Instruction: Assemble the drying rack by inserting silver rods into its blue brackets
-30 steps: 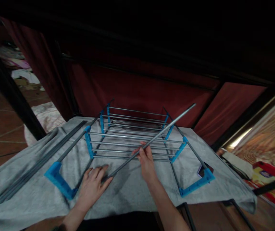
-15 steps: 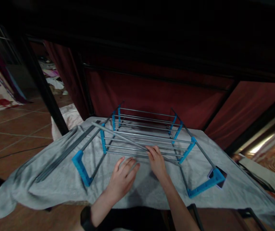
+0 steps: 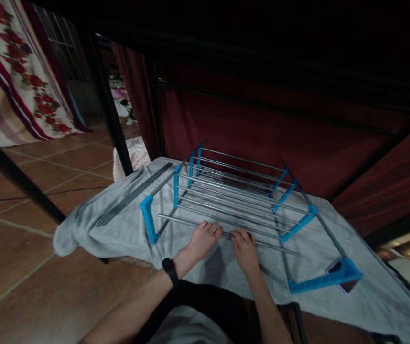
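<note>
A loose grey metal rod (image 3: 179, 220) lies crosswise in front of me, with my left hand (image 3: 205, 237) and my right hand (image 3: 243, 243) both closed around its middle, close together. Just beyond it stands a rack frame (image 3: 241, 193) of thin grey rods joined by blue plastic brackets. The nearest left bracket (image 3: 149, 220) and nearest right bracket (image 3: 327, 279) have no rod between them. A black band (image 3: 170, 271) is on my left wrist.
Several more grey rods (image 3: 133, 195) lie together on the grey blanket (image 3: 119, 234) to the left. A phone (image 3: 348, 285) rests partly under the near right bracket. Dark metal posts (image 3: 110, 105) and a maroon curtain (image 3: 262, 124) enclose the far side.
My left hand has taken hold of the rod beside my right. The rod has swung from a slant over the rack to lie nearer me. The view has turned left.
</note>
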`<action>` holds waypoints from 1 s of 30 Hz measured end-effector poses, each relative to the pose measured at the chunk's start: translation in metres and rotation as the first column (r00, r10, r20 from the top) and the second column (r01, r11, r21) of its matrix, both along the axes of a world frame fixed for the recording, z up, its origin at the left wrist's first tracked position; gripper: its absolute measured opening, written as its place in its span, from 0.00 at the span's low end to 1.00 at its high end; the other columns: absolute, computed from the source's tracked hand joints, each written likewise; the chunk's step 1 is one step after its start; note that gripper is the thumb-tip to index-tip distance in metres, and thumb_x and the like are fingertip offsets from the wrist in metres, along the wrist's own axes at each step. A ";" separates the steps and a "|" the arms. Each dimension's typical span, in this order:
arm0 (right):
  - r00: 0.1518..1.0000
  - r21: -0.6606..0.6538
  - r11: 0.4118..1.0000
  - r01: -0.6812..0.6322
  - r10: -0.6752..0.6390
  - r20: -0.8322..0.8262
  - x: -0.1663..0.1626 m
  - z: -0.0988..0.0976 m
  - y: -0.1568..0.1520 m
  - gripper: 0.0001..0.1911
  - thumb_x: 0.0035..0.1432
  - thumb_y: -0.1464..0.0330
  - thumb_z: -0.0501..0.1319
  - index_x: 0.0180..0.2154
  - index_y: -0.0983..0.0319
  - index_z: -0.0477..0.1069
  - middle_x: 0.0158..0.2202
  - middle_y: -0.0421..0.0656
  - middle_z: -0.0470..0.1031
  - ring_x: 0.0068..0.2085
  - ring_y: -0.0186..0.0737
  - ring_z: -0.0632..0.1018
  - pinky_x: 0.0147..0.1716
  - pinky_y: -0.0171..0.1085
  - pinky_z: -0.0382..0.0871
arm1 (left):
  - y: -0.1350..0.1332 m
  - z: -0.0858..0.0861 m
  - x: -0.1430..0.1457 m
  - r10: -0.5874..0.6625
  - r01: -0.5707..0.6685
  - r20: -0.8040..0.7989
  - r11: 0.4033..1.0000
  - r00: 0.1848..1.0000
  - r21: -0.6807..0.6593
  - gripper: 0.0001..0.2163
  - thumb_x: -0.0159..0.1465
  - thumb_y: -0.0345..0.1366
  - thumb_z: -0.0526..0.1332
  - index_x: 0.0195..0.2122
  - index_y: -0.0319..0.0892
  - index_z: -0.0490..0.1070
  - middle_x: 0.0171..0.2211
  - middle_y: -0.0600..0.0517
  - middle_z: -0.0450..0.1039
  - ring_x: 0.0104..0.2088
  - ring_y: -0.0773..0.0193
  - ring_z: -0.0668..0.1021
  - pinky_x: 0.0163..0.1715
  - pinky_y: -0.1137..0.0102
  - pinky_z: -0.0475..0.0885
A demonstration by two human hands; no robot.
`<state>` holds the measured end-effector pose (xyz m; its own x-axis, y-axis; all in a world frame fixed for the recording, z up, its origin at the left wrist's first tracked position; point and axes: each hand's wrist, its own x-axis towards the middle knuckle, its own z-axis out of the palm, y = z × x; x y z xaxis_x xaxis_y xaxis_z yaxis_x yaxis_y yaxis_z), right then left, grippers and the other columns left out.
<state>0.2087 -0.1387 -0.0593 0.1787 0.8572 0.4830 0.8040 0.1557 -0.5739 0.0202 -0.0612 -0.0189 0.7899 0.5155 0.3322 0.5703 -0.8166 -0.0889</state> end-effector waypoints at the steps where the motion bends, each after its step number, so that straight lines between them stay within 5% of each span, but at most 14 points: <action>1: 1.000 0.004 1.000 0.013 -0.013 -0.008 0.004 -0.003 -0.001 0.17 0.63 0.72 0.56 0.47 0.50 0.78 0.41 0.44 0.78 0.46 0.46 0.75 0.57 0.49 0.61 | 0.002 -0.002 -0.003 0.007 -0.007 0.002 1.000 1.000 -0.015 0.14 0.67 0.25 0.56 0.51 0.44 0.72 0.42 0.49 0.77 0.43 0.59 0.77 0.48 0.62 0.69; 10: 0.949 0.006 0.950 0.311 -0.311 0.042 0.045 -0.012 -0.017 0.16 0.63 0.74 0.53 0.45 0.56 0.77 0.49 0.47 0.77 0.55 0.47 0.73 0.67 0.59 0.48 | 0.037 -0.019 -0.035 -0.027 0.037 0.080 0.991 0.996 -0.128 0.19 0.69 0.28 0.47 0.54 0.41 0.72 0.40 0.45 0.78 0.41 0.56 0.79 0.46 0.59 0.70; 14: 0.857 0.119 0.856 0.503 -0.476 -0.198 0.058 -0.017 -0.025 0.22 0.61 0.70 0.56 0.57 0.57 0.70 0.67 0.51 0.61 0.70 0.50 0.57 0.69 0.60 0.43 | 0.055 -0.034 -0.042 -0.030 0.049 0.102 0.979 0.994 -0.195 0.20 0.73 0.37 0.45 0.54 0.42 0.74 0.40 0.45 0.79 0.41 0.54 0.79 0.45 0.58 0.70; 17: 0.675 0.101 0.747 0.657 -0.524 -0.520 0.065 -0.025 -0.028 0.33 0.58 0.63 0.61 0.64 0.58 0.60 0.73 0.52 0.49 0.73 0.50 0.50 0.71 0.56 0.44 | 0.060 -0.041 -0.044 -0.022 0.047 0.118 0.975 0.993 -0.217 0.21 0.73 0.41 0.44 0.53 0.42 0.74 0.40 0.45 0.79 0.41 0.53 0.79 0.45 0.58 0.70; 19: 0.466 0.002 0.691 0.722 -0.484 -0.741 0.070 -0.031 -0.029 0.37 0.54 0.62 0.63 0.63 0.58 0.57 0.72 0.54 0.50 0.72 0.49 0.54 0.70 0.53 0.49 | 0.061 -0.043 -0.045 -0.029 0.056 0.123 0.973 0.992 -0.225 0.22 0.73 0.42 0.44 0.53 0.43 0.75 0.39 0.45 0.79 0.40 0.53 0.79 0.44 0.58 0.70; 21: 0.304 -0.095 0.686 0.721 -0.436 -0.847 0.073 -0.036 -0.028 0.35 0.52 0.61 0.63 0.61 0.57 0.58 0.65 0.52 0.63 0.65 0.47 0.66 0.66 0.51 0.59 | 0.063 -0.046 -0.046 -0.035 0.063 0.121 0.970 0.992 -0.235 0.22 0.72 0.42 0.43 0.53 0.43 0.75 0.39 0.45 0.79 0.40 0.53 0.79 0.44 0.58 0.70; 25: 0.158 -0.076 0.768 0.636 -0.226 -0.961 0.073 -0.037 -0.029 0.30 0.52 0.62 0.63 0.56 0.54 0.60 0.44 0.38 0.77 0.43 0.37 0.80 0.51 0.43 0.75 | 0.067 -0.051 -0.048 -0.034 0.066 0.130 0.966 0.991 -0.248 0.23 0.72 0.44 0.43 0.53 0.43 0.75 0.38 0.45 0.79 0.40 0.51 0.79 0.44 0.57 0.71; 30: 0.020 -0.034 0.818 0.574 -0.056 -0.998 0.075 -0.032 -0.031 0.15 0.53 0.65 0.65 0.44 0.56 0.67 0.41 0.38 0.81 0.41 0.35 0.82 0.47 0.41 0.78 | 0.067 -0.052 -0.050 -0.049 0.085 0.141 0.961 0.989 -0.263 0.22 0.71 0.44 0.44 0.53 0.43 0.75 0.39 0.45 0.79 0.41 0.50 0.79 0.45 0.57 0.71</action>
